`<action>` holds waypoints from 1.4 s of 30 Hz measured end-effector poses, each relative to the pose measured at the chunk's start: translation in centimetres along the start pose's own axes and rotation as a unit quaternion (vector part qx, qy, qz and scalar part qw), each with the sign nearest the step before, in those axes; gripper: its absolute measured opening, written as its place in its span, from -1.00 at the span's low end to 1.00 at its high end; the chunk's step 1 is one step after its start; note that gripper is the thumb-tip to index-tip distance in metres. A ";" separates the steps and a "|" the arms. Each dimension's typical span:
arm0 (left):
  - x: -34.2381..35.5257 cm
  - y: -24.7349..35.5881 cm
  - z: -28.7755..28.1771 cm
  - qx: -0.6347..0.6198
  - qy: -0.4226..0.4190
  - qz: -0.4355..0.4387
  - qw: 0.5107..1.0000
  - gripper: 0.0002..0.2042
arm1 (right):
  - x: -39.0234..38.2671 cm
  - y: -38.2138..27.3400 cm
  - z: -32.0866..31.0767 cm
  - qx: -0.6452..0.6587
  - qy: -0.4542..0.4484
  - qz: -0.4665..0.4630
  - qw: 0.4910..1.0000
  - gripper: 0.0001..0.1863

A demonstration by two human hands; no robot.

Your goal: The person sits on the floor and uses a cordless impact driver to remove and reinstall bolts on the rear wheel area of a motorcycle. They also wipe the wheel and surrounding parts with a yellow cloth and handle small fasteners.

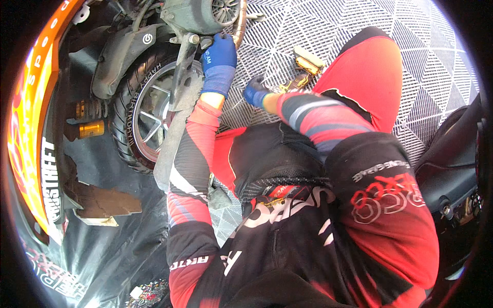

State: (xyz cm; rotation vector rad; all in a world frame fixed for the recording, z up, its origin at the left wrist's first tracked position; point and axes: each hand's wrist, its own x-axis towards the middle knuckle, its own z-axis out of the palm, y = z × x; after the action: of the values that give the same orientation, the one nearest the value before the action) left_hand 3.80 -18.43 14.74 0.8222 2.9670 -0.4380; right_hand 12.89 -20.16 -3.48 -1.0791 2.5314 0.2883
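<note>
1. Blue fabric covers your left hand (220,61), which is at the upper end of a grey metal arm (183,72), just below a dull grey-green engine cover with a round vent (192,18). Its fingers are curled, but their tips are hidden, so I cannot tell whether you grip the arm or some smaller part.
2. Your right hand (256,93), in a matching glove, is over the grey-and-white slatted floor tiles (354,20) with its fingers bent inward; I cannot tell whether it holds anything.
3. Just beyond your right wrist are a gold-and-black metal piece (297,82) and, next to it, a yellow oblong block (309,60), both near your red trouser leg (367,77).
4. To the left of your left hand you have a silver spoked wheel (152,134) with a black treaded tyre (122,110); the grey arm passes in front of its right side.
5. Farther left are a gold cylindrical part (91,129) and an orange-and-yellow body panel (28,102), with a flat brown piece (108,199) below the cylinder.
</note>
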 end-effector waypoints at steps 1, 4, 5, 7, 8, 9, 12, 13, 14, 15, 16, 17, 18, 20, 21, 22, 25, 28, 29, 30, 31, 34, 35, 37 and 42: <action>0.0 0.0 0.1 -0.015 0.004 0.002 1.000 -0.76 | 0.9 -1.5 -0.2 -0.019 0.000 0.020 1.000 -0.75; -0.2 -0.3 0.2 -0.005 -0.001 0.010 1.000 -0.77 | 1.7 -3.9 -1.1 0.004 -0.009 0.014 1.000 -0.75; -0.3 -0.3 0.2 -0.002 0.002 0.017 1.000 -0.78 | 1.4 -3.7 -1.4 0.015 -0.009 0.009 1.000 -0.75; -0.5 -0.4 0.0 -0.002 0.008 0.024 1.000 -0.80 | -0.2 -2.5 -2.4 0.046 -0.013 0.000 0.999 -0.75; -0.4 -0.4 -0.1 -0.006 0.014 0.033 0.999 -0.81 | -1.4 -1.4 -3.1 0.069 -0.013 -0.003 0.998 -0.75; -0.5 -0.4 -0.3 -0.012 0.016 0.038 0.999 -0.81 | -2.6 -0.3 -3.9 0.089 -0.013 -0.005 0.996 -0.75; -0.6 -0.3 -0.6 0.002 0.008 0.039 0.999 -0.81 | -7.1 2.4 -6.6 0.146 -0.012 -0.010 0.989 -0.76; -0.6 -0.1 -0.7 0.002 0.012 0.027 1.000 -0.82 | -8.3 3.4 -7.6 0.161 -0.012 -0.011 0.987 -0.76; -0.6 0.0 -0.7 0.014 0.018 0.029 0.999 -0.82 | -9.6 3.8 -8.7 0.174 -0.012 -0.008 0.985 -0.76; -0.6 0.1 -0.7 0.023 0.020 0.030 0.999 -0.83 | -10.7 4.2 -9.6 0.182 -0.008 -0.004 0.983 -0.76; -0.5 0.3 -0.6 0.032 0.023 0.031 0.999 -0.83 | -11.6 4.5 -10.5 0.193 -0.005 0.002 0.981 -0.76; -0.4 0.4 -0.6 0.056 0.021 0.032 0.998 -0.80 | -12.4 4.7 -11.0 0.199 0.001 0.009 0.980 -0.76; -0.4 0.5 -0.6 0.057 0.008 0.033 0.998 -0.81 | -12.9 4.7 -11.4 0.205 0.011 0.015 0.979 -0.76; -0.3 0.5 -0.6 0.059 -0.008 0.028 0.998 -0.84 | -13.4 4.6 -11.6 0.208 0.038 0.032 0.977 -0.77; -0.3 0.5 -0.7 0.068 -0.013 0.016 0.997 -0.83 | -13.4 4.4 -11.5 0.205 0.043 0.030 0.977 -0.77; -0.4 0.4 -0.8 0.055 -0.016 0.016 0.998 -0.82 | -13.2 4.2 -11.3 0.198 0.062 0.026 0.978 -0.77; -0.7 0.0 -1.1 0.023 -0.034 0.002 0.999 -0.75 | -12.6 4.0 -11.1 0.209 0.011 0.064 0.976 -0.76; -0.9 0.0 -1.2 0.011 -0.020 0.014 1.000 -0.75 | -13.2 5.6 -11.3 0.275 -0.043 0.082 0.957 -0.74; -1.0 0.2 -1.2 0.005 -0.019 0.008 1.000 -0.75 | -14.0 6.3 -11.4 0.287 -0.017 0.096 0.953 -0.74; -1.1 0.3 -1.1 0.000 -0.021 -0.006 1.000 -0.75 | -14.9 7.2 -11.3 0.305 0.012 0.105 0.946 -0.74; -1.3 0.4 -1.0 -0.014 -0.016 -0.012 1.000 -0.75 | -16.0 8.3 -11.2 0.330 0.044 0.130 0.934 -0.75; -1.9 0.5 -1.1 -0.029 0.001 -0.014 0.999 -0.71 | -18.6 10.8 -10.5 0.389 0.176 0.182 0.886 -0.73; -2.1 0.3 -1.2 -0.045 0.020 -0.008 0.999 -0.71 | -18.7 10.8 -10.7 0.479 0.218 0.277 0.804 -0.77; -2.6 -0.1 -1.3 -0.082 0.046 -0.010 0.996 -0.70 | -18.2 10.3 -11.0 0.518 0.288 0.262 0.761 -0.79; -3.0 -0.9 -1.0 -0.215 0.126 -0.024 0.968 -0.73 | -15.3 7.5 -12.9 0.882 0.187 0.222 0.371 -0.75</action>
State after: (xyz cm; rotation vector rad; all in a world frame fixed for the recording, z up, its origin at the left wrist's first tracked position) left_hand 5.96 -20.42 16.31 0.8023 3.1259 0.3305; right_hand 13.88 -9.28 14.88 0.5617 1.5065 -2.1772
